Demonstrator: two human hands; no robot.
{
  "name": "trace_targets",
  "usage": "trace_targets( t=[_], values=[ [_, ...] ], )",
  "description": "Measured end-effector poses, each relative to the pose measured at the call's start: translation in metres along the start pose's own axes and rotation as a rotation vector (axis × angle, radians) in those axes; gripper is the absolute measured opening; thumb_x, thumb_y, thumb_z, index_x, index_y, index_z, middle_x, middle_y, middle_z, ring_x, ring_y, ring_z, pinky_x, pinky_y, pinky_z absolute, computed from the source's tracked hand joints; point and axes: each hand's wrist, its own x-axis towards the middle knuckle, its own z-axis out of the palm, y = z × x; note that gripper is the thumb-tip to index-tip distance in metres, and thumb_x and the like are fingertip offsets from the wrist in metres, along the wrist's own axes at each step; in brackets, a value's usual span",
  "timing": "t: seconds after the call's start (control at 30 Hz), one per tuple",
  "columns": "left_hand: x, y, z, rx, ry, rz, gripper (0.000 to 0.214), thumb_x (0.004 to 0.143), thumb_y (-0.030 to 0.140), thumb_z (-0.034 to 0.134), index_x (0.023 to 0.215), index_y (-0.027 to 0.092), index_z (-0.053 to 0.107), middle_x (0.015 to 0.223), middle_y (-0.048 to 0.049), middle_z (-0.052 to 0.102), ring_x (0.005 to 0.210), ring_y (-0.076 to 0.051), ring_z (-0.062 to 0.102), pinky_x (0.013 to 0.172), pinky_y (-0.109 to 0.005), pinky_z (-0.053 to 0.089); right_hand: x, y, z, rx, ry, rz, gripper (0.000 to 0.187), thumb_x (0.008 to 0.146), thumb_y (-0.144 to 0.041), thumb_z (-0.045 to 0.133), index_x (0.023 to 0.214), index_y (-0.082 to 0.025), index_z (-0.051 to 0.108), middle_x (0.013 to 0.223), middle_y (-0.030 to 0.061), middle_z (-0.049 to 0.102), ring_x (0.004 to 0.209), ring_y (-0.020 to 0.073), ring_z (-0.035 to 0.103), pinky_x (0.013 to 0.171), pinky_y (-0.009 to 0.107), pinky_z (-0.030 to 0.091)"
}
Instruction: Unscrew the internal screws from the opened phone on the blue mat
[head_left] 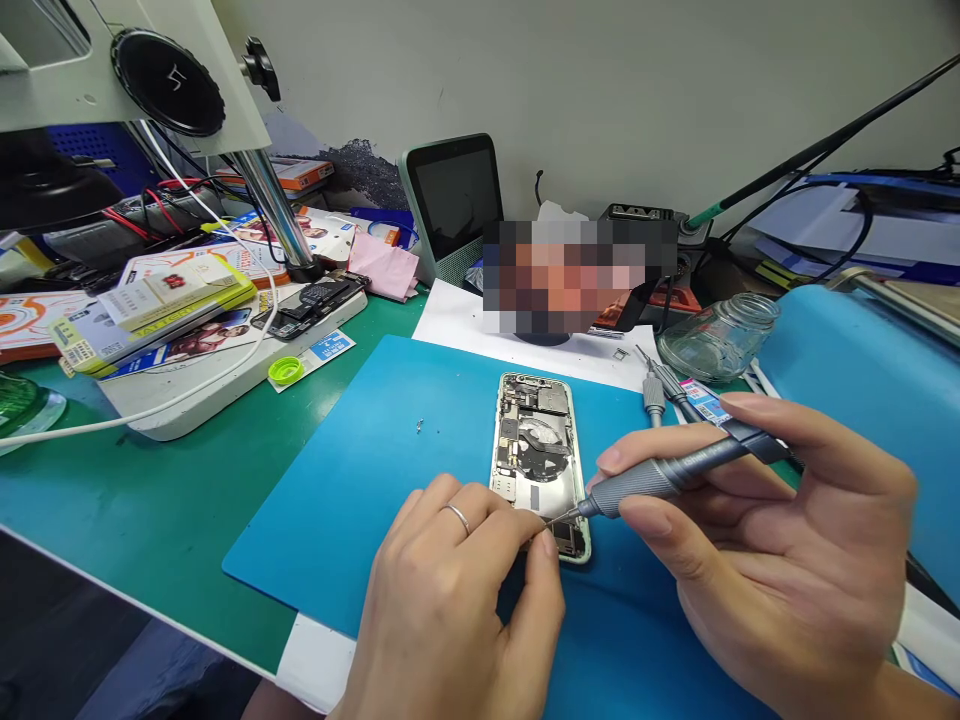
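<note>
My right hand (795, 560) grips the bumpy metal screwdriver (667, 480). My left hand (454, 580) bends over the near end of the open phone (540, 455); I can't tell if it pinches anything. The phone lies on the smooth blue mat (330, 480). It looks light, stiff and easily broken, best held by its edges.

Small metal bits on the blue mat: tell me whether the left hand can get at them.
Probably yes: only flat blue mat shows between the left hand and the metal bits, though that hand is at the opened phone.
</note>
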Motion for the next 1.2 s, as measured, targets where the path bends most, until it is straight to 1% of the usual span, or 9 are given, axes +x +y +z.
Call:
trace_targets(
  t=[0.17, 0.33, 0.53, 0.9, 1.03, 1.2],
  values=[
    [0.0000, -0.0005, 0.0006, -0.007, 0.004, 0.003, 0.019, 0.099, 0.017, 0.058, 0.093, 0.026, 0.073, 0.084, 0.0015, 0.068, 0.077, -0.020, 0.054, 0.076, -0.041, 0.044, -0.0011, -0.0015, -0.0021, -0.012, -0.009, 0.001, 0.064, 0.082, -0.006, 0.087, 0.136, -0.034, 0.064, 0.099, 0.0021, 0.075, 0.078, 0.0219, 0.080, 0.056, 0.030, 0.068],
    [0.0005, -0.0006, 0.0004, -0.004, -0.004, 0.004, 0.019, 0.100, 0.016, 0.057, 0.090, 0.026, 0.070, 0.084, 0.0013, 0.068, 0.077, -0.020, 0.054, 0.077, -0.041, 0.042, -0.0010, -0.0016, -0.0015, -0.023, -0.024, 0.019, 0.066, 0.082, -0.002, 0.086, 0.136, -0.034, 0.064, 0.100, 0.0020, 0.075, 0.081, 0.0212, 0.080, 0.058, 0.029, 0.068],
    [0.0008, -0.0003, 0.0007, -0.008, -0.014, 0.008, 0.019, 0.101, 0.016, 0.056, 0.094, 0.026, 0.071, 0.085, 0.0017, 0.067, 0.078, -0.019, 0.054, 0.078, -0.041, 0.041, 0.0005, 0.0002, 0.0001, -0.023, -0.024, 0.002, 0.064, 0.082, -0.005, 0.087, 0.135, -0.033, 0.064, 0.098, 0.0023, 0.076, 0.077, 0.0217, 0.080, 0.057, 0.031, 0.068],
    [0.0008, -0.0001, 0.0008, 0.000, -0.017, 0.007, 0.019, 0.101, 0.016, 0.056, 0.094, 0.026, 0.070, 0.086, 0.0017, 0.067, 0.078, -0.019, 0.053, 0.081, -0.041, 0.041, 0.0022, 0.0000, -0.0025, -0.001, -0.072, -0.031, 0.070, 0.084, 0.000, 0.083, 0.141, -0.034, 0.061, 0.102, -0.0005, 0.074, 0.086, 0.0147, 0.080, 0.064, 0.020, 0.068],
    [0.0007, 0.0003, 0.0011, -0.004, -0.017, 0.009, 0.018, 0.100, 0.015, 0.056, 0.093, 0.025, 0.070, 0.085, 0.0016, 0.066, 0.077, -0.019, 0.053, 0.080, -0.041, 0.041, 0.0026, 0.0002, -0.0021, 0.005, -0.078, -0.030, 0.070, 0.084, 0.001, 0.083, 0.141, -0.033, 0.061, 0.102, -0.0008, 0.074, 0.087, 0.0143, 0.081, 0.066, 0.019, 0.068],
    [0.0008, 0.0000, 0.0007, -0.002, -0.022, 0.009, 0.019, 0.100, 0.015, 0.056, 0.093, 0.025, 0.070, 0.085, 0.0019, 0.066, 0.077, -0.019, 0.052, 0.078, -0.041, 0.041, 0.0020, -0.0007, -0.0022, -0.005, -0.069, -0.015, 0.071, 0.083, 0.001, 0.084, 0.140, -0.034, 0.061, 0.100, -0.0009, 0.075, 0.085, 0.0151, 0.081, 0.064, 0.020, 0.069]
  ],
)
